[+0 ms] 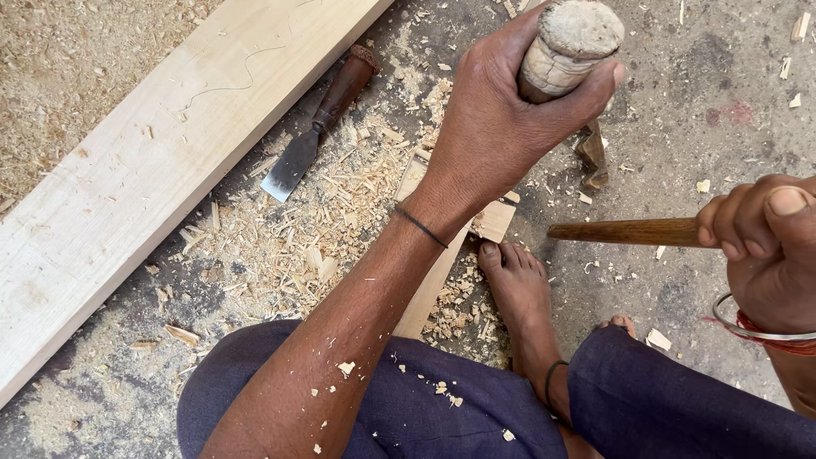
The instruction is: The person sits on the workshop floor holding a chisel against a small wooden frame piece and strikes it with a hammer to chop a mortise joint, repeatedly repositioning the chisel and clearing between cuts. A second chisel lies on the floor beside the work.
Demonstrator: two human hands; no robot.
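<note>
While left hand (501, 110) grips chisel (565, 47) — right hand (765, 246) holds hammer (629, 231).

Left hand (501, 110) wraps the chisel handle (568, 47), blade hidden behind hand and wrist. Right hand (765, 246) grips a wooden handle (629, 231); what's on its left end hidden behind the left hand. Workpiece (433, 280) mostly covered by forearm. Long plank (161, 144) cut off far and left. Right wrist cropped at right edge.
</note>
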